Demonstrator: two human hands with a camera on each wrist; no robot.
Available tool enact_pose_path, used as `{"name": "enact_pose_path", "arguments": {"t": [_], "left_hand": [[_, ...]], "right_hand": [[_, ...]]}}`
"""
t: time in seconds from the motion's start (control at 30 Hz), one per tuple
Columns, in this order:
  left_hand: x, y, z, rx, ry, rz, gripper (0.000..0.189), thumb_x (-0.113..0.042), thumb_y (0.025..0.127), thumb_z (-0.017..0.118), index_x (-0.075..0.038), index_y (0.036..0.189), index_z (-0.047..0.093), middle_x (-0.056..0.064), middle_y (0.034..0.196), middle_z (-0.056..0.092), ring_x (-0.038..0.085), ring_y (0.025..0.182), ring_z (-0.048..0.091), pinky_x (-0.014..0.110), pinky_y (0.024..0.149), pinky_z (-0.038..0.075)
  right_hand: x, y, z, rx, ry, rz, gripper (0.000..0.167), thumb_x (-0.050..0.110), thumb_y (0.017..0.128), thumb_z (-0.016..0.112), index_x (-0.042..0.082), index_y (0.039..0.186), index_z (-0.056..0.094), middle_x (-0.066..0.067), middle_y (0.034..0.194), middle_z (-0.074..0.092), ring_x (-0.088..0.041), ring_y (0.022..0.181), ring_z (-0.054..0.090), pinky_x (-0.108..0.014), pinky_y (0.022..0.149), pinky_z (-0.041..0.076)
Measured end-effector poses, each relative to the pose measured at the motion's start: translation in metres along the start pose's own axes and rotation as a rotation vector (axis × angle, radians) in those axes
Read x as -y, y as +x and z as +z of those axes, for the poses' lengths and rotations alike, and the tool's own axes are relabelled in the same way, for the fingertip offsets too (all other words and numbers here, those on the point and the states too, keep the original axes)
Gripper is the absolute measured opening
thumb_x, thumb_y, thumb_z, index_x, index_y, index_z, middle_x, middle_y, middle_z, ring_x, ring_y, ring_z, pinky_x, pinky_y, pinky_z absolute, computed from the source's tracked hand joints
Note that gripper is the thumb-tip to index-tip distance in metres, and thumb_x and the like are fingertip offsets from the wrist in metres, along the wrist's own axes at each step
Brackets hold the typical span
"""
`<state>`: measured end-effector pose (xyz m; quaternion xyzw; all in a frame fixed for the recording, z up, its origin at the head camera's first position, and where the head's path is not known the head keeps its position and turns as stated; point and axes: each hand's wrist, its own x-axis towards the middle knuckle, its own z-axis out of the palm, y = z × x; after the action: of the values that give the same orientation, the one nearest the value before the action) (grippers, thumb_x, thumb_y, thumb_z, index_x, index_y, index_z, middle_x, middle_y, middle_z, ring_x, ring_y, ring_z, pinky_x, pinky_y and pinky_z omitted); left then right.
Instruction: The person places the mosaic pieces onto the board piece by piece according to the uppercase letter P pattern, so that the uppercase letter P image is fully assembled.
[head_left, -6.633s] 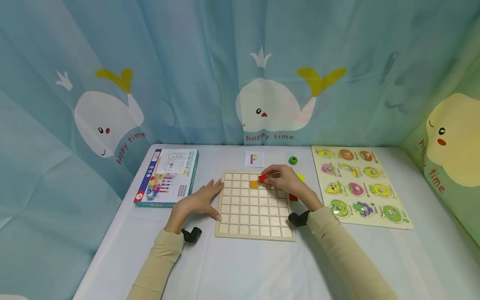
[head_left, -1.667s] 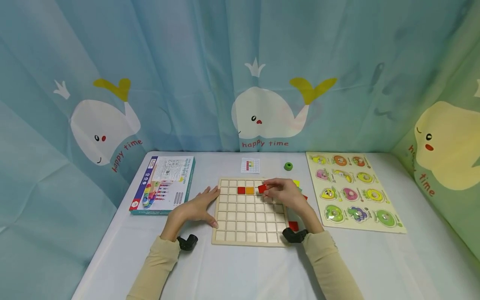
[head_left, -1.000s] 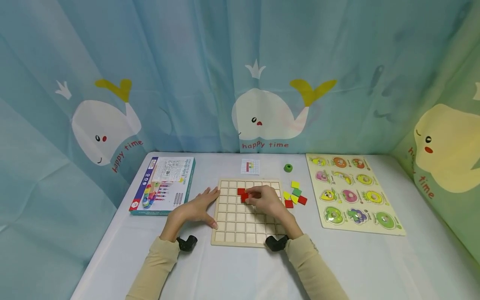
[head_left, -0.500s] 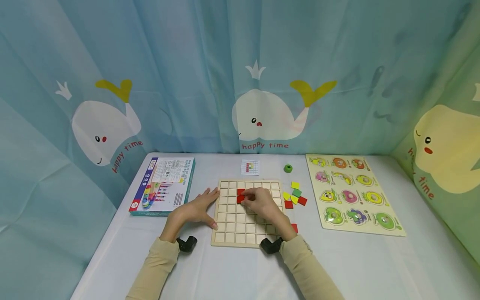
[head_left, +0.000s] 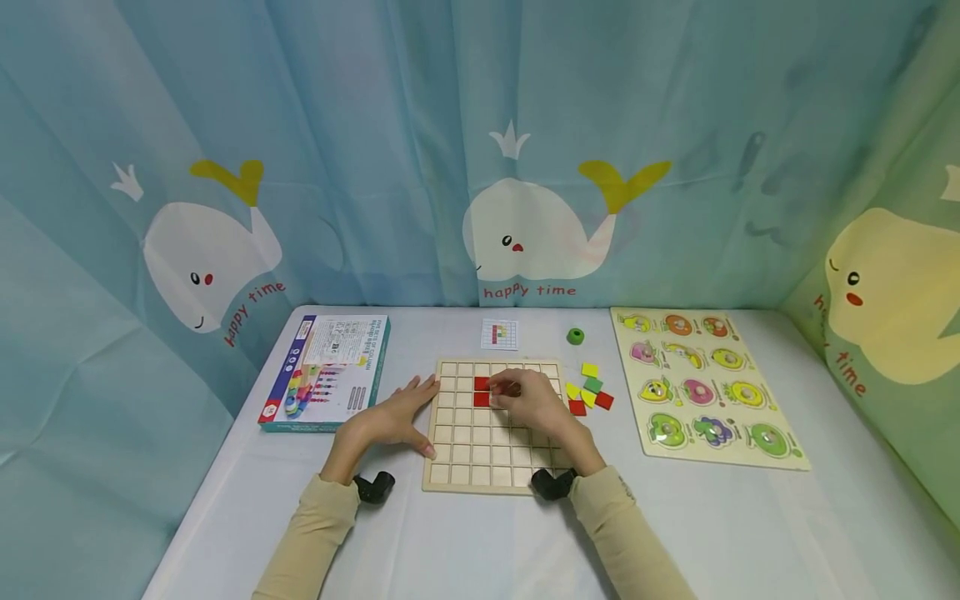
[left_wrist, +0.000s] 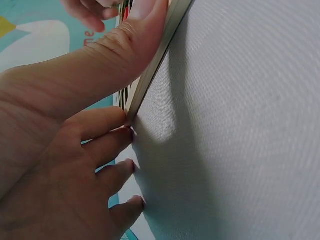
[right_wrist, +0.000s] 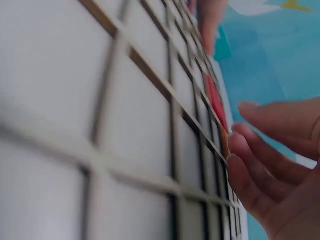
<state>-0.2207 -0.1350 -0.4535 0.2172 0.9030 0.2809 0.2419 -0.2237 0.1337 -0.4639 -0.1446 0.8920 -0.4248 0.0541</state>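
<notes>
A wooden grid board (head_left: 471,455) lies on the table. My left hand (head_left: 386,419) rests at its left edge with fingers spread; in the left wrist view the thumb (left_wrist: 117,47) lies against the board's rim. Two red square tiles, an upper one (head_left: 481,383) and a lower one (head_left: 481,399), sit in neighbouring cells of one column. Just right of them hovers my right hand (head_left: 534,404). Its fingers look loosely bent in the right wrist view, with nothing between thumb and fingers. An orange tile (right_wrist: 225,142) shows as a sliver there; the hand hides it in the head view.
Loose tiles lie right of the board: yellow (head_left: 590,368), green (head_left: 593,384) and red (head_left: 604,401). Behind the board are a small pattern card (head_left: 500,334) and a green bead (head_left: 575,336). A toy box (head_left: 330,371) stands left, a fruit puzzle board (head_left: 705,392) right.
My right hand carried a second red tile leftward and set it in the cell below the first red one, then let go and shifted slightly right. The left hand stayed at the board's edge.
</notes>
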Motion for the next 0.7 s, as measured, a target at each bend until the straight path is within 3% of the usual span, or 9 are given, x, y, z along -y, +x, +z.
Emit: {"name": "enact_pose_path", "arguments": {"t": [0.4,0.7], "left_hand": [[0.0,-0.001,-0.001,-0.004,-0.005,-0.003,0.114,-0.022,0.074,0.092,0.0,0.162,0.023,0.015,0.173,0.012,0.037,0.16,0.002,0.058,0.13,0.008],[0.0,-0.001,0.0,-0.006,-0.01,-0.005,0.114,-0.023,0.074,0.092,0.0,0.162,0.024,0.015,0.173,0.012,0.037,0.16,0.002,0.058,0.13,0.008]], "right_hand": [[-0.017,-0.009,-0.051,-0.054,-0.023,0.045,0.019,0.01,0.096,0.07,0.004,0.113,0.076,-0.01,0.102,0.076,-0.025,0.093,0.069,-0.031,0.073,0.056],[-0.028,-0.017,-0.07,-0.079,-0.054,0.065,0.019,0.013,0.096,0.072,0.005,0.112,0.076,-0.013,0.114,0.074,-0.027,0.096,0.069,-0.034,0.078,0.056]]}}
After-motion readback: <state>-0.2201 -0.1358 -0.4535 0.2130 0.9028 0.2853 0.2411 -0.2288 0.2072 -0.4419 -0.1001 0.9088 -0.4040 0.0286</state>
